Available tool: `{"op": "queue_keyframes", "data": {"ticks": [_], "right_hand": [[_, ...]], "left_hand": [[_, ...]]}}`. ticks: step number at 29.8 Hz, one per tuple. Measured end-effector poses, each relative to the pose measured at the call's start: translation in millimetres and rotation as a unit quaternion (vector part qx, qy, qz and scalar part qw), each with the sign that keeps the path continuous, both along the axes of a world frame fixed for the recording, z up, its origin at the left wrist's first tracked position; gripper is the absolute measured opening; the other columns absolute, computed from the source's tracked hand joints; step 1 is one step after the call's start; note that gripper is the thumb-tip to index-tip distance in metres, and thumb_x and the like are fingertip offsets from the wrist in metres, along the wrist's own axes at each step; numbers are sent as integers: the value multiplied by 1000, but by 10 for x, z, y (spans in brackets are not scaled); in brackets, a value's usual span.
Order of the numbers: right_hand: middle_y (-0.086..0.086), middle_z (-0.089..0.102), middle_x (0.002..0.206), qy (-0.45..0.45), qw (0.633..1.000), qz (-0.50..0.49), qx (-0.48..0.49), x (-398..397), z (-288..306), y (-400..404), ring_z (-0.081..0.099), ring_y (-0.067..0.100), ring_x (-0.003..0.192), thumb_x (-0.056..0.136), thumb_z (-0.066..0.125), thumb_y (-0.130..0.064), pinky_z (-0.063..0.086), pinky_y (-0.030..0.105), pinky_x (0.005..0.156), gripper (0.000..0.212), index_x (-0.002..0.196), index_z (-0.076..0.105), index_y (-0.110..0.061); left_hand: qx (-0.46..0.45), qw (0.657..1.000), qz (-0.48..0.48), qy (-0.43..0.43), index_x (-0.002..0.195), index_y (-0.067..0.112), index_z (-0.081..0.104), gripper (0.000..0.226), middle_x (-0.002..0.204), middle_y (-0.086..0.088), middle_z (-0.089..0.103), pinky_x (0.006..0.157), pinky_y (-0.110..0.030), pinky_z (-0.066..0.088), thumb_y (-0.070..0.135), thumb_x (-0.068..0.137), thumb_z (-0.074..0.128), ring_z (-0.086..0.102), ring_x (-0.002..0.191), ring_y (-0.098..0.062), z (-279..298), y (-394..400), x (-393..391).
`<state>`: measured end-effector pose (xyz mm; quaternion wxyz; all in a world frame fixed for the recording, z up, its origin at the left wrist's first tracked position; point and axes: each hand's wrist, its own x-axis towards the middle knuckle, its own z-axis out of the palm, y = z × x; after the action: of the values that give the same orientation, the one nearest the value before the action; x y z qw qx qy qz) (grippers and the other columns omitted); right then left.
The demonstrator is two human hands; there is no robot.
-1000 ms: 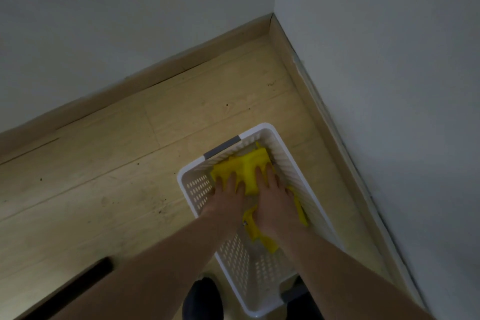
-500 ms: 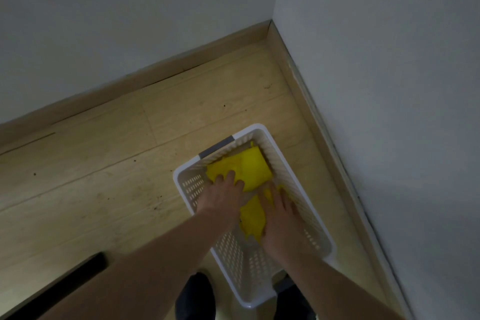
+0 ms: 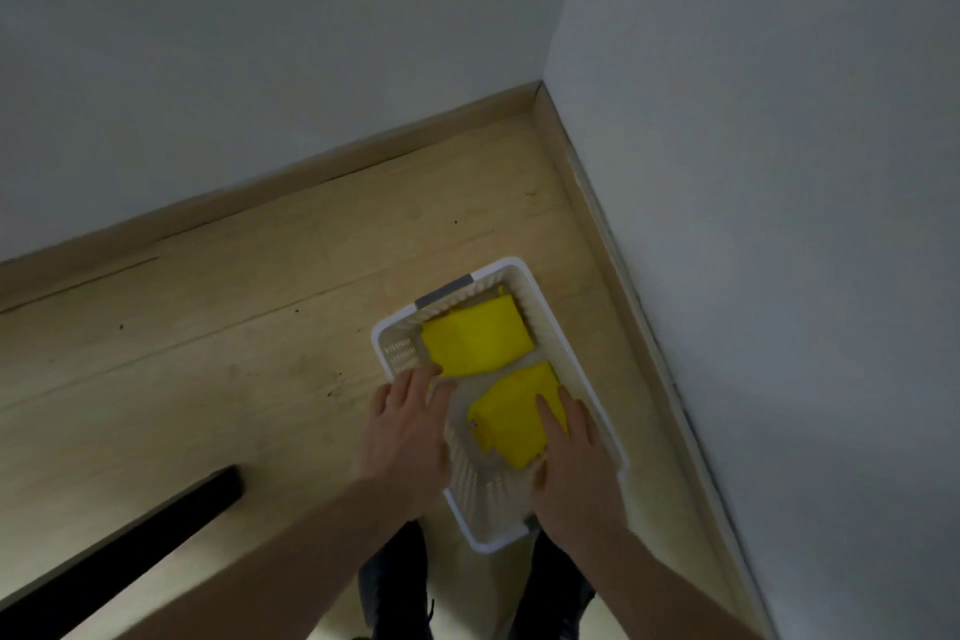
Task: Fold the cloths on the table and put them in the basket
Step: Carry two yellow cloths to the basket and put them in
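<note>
A white perforated basket (image 3: pixel 390 346) stands on the wooden floor near the room corner. Two folded yellow cloths lie inside it: one (image 3: pixel 475 339) at the far end, the other (image 3: pixel 511 413) nearer to me. My left hand (image 3: pixel 408 431) hovers over the basket's left rim, fingers apart, holding nothing. My right hand (image 3: pixel 574 452) rests flat at the right edge of the nearer cloth, fingers extended, inside the basket.
White walls meet in a corner just beyond the basket, with a wooden skirting board (image 3: pixel 613 224) along the right. A black bar (image 3: pixel 130 541) lies on the floor at lower left. My legs (image 3: pixel 395 582) show below the basket.
Both hands have drawn back toward me off the cloths. The left hand has left the far cloth and moved over the rim; the right has slid to the nearer cloth's edge.
</note>
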<state>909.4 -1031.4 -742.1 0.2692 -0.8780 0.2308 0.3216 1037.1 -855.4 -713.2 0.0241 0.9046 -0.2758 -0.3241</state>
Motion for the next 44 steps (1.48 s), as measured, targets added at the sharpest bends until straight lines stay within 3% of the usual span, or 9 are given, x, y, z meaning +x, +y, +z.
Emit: {"op": "queue_keyframes", "data": {"ticks": [4, 7, 12, 13, 21, 25, 30, 37, 44], "right_hand": [[-2, -3, 170, 66, 998, -5, 7, -266, 664, -84, -1, 26, 157, 93, 48, -16, 33, 37, 119, 84, 162, 2, -31], [-5, -6, 170, 81, 996, -12, 25, -307, 1165, -36, -1, 26, 157, 93, 44, -14, 34, 33, 118, 82, 162, 4, -31], [-7, -6, 170, 69, 996, 0, 49, -164, 2567, 115, 2, 24, 157, 92, 46, -10, 28, 32, 121, 83, 162, 6, -30], [-7, -6, 170, 62, 996, -14, 55, -212, 2584, 132, 2, 24, 157, 92, 46, -10, 28, 32, 121, 82, 162, 7, -29], [-1, 5, 170, -24, 998, 33, 45, -243, 4837, 402, 13, 22, 155, 97, 49, -13, 23, 30, 120, 72, 161, 19, -24], [2, 20, 166, -62, 992, 89, 66, -601, 5496, 566, 30, 29, 148, 85, 56, -15, 38, 41, 115, 74, 155, 33, -22], [1, 32, 158, -84, 980, 163, 75, -1323, 6134, 864, 41, 28, 140, 83, 51, -20, 44, 38, 108, 67, 149, 42, -17], [-4, 19, 167, -115, 961, 227, 108, -2202, 6879, 1428, 19, 19, 154, 100, 55, -20, 26, 34, 122, 67, 159, 25, -23], [-12, 25, 164, -174, 927, 305, 128, -3355, 7464, 2351, 38, 20, 145, 98, 58, -27, 35, 30, 113, 62, 155, 34, -35]], "left_hand": [[81, 990, 11, 115, 155, 26, 31, 72, 166, -1, 17, 120, -42, 24, 25, 87, 56, 19, 151, -28, 469, 248, -288], [107, 980, 24, 166, 155, 26, 29, 72, 168, -2, 9, 123, -41, 18, 23, 88, 53, 10, 154, -28, 887, 329, -409], [74, 983, 64, 157, 155, 28, 32, 69, 169, -1, 8, 123, -39, 17, 21, 89, 51, 8, 155, -26, 2152, 358, -514], [66, 983, 67, 156, 154, 29, 32, 70, 169, 0, 8, 123, -39, 18, 22, 88, 52, 9, 155, -25, 2210, 345, -543], [-9, 988, 139, 66, 154, 26, 34, 68, 168, -2, 14, 122, -40, 23, 22, 89, 55, 11, 155, -26, 4659, 562, -884], [-30, 976, 212, 22, 155, 26, 33, 66, 168, -2, 14, 123, -40, 19, 25, 92, 54, 11, 155, -26, 5529, 802, -1565], [-42, 954, 296, -3, 156, 27, 25, 71, 169, -1, 11, 124, -47, 20, 25, 90, 52, 9, 155, -27, 6309, 1228, -2739], [-73, 924, 373, -43, 155, 29, 30, 68, 168, 4, 11, 120, -45, 27, 29, 91, 52, 11, 154, -25, 6881, 1931, -4055], [-105, 877, 459, -99, 147, 32, 38, 68, 163, 5, 25, 117, -43, 34, 33, 81, 52, 25, 148, -21, 7199, 2838, -5662]]}}
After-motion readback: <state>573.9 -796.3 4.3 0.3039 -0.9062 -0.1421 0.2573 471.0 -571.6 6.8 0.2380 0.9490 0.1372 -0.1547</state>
